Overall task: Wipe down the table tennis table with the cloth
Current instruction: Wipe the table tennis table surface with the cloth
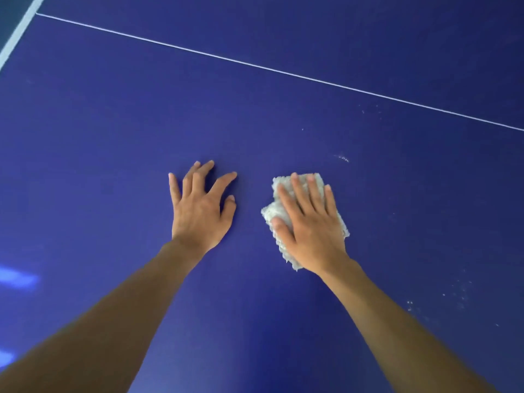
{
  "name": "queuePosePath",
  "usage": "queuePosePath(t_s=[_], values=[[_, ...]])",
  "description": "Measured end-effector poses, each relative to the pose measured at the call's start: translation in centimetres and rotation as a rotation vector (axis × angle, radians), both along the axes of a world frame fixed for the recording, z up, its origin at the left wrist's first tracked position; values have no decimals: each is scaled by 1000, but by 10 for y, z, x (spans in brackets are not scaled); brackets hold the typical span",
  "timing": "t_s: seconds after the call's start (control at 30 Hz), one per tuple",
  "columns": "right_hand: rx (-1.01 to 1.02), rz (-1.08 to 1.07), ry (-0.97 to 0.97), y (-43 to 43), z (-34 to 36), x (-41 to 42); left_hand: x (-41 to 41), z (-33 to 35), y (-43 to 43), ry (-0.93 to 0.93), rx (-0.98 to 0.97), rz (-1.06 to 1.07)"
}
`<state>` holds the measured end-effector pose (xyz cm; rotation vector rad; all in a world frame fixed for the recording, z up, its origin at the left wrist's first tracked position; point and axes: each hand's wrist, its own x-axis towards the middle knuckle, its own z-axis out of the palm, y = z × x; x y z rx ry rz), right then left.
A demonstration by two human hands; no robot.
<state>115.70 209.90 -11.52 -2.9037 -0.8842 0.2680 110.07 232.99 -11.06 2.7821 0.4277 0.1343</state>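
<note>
Flat-palm hold: right hand (307, 222) lies on the cloth (273, 211) with fingers straight and close together, pressing it to the table (113, 123). Nothing is curled round it or pinched.

Cloth: pale, fluffy, folded to a rough rectangle, lying flat on the blue surface just off view centre at 4 o'clock. Its edges show past the fingertips at 12 o'clock, past the thumb at 9 o'clock and near the wrist at 6 o'clock.

Left hand (198, 214): at 9 o'clock from the cloth, near it but apart. Fingers spread and relaxed, tips on the bare table, holding nothing.

Both forearms are bare and reach in from 6 o'clock.

Surface notes:
- thin white line (283, 70) runs from 10 o'clock to 3 o'clock
- broad white edge band (19, 32) in the 10 o'clock corner
- white specks (341, 158) at 1 o'clock from the cloth
- scattered specks (453, 296) at 4 o'clock
- pale glare patch (17, 277) at 8 o'clock
</note>
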Motion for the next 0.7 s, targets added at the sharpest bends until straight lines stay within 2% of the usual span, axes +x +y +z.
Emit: queuePosePath(t_s=[0.03, 0.1, 0.2, 0.27, 0.33, 0.4, 0.5, 0.57, 0.63, 0.7], values=[[1, 38, -8, -13, -2, -3, 12, -2, 0, 19, 5, 2], [-26, -32, -2, -43, -4, 9, 24, -8, -1, 40, 36, 25], [-95, -367, 45, -67, -2, 51, 26, -13, -3, 32, 87, 29], [-95, -588, 46, -54, -2, 84, 28, -13, -2, 28, 86, 34], [-101, -668, 37, -17, -3, 110, 29, -12, -2, 28, 88, 41], [-71, -581, 39, 30, -5, 121, 28, -12, -2, 17, 97, 39], [-12, -243, 14, 75, -6, 103, 27, -12, -3, 9, 107, 30], [-1, -44, 7, 68, -6, 83, 28, -10, -3, 9, 106, 33], [-7, 0, 23, 36, -4, 81, 28, -9, -3, 24, 102, 37], [-38, -101, 18, -3, -3, 103, 28, -8, -4, 40, 98, 41]])
